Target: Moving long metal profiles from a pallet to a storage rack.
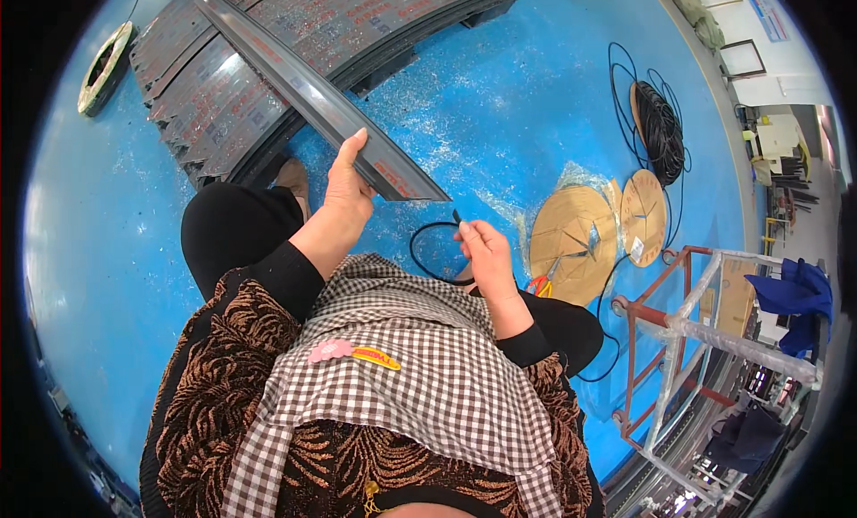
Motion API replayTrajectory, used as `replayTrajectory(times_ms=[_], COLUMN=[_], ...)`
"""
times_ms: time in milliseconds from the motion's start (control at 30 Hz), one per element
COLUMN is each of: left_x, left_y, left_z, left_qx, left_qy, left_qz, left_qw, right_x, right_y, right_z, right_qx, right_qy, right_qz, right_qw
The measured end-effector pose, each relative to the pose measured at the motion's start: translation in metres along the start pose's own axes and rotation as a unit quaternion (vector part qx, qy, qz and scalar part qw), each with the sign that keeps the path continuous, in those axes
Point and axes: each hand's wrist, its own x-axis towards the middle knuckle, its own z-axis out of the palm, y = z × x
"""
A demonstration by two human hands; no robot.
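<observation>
My left hand (341, 197) is wrapped around a long dark grey frame profile (295, 90), near its angled cut end. The profile slants up and away to the far left, above a stack of similar pieces. Between thumb and fingers, my right hand (487, 257) pinches a thin black rubber sealing strip (413, 256). A short tip of the strip sticks up past the fingers, just off the profile's cut end. The rest curves in a loop towards my lap, where it passes out of sight.
Stacked grey profiles (214, 99) lie ahead on the blue floor (509, 116), among scattered shavings. Cardboard discs (562, 237), orange-handled scissors (541, 284) and a coil of black strip (659, 130) lie to the right. A wheeled metal rack (669, 326) stands nearer right. Another wrapped coil (94, 85) lies far left.
</observation>
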Motion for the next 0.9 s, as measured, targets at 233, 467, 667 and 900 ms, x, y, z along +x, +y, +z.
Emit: replayTrajectory(times_ms=[233,467,667,900], left_x=[0.002,0.007,0.006,0.008], left_y=[-0.001,-0.001,-0.002,-0.003], left_z=[-0.002,-0.007,-0.005,-0.006], left_qx=[0.004,0.008,0.005,0.003], left_qy=[-0.010,-0.012,-0.014,-0.015], left_qz=[0.003,-0.003,-0.001,0.000], left_qw=[1.000,1.000,1.000,1.000], right_x=[0.014,0.021,0.020,0.018], right_y=[0.024,0.028,0.029,0.025], right_z=[0.003,0.007,0.007,0.008], right_qx=[-0.081,-0.125,-0.115,-0.145], right_qy=[0.008,0.042,0.049,0.047], right_qz=[0.000,-0.028,-0.036,-0.048], right_qw=[0.997,0.991,0.991,0.987])
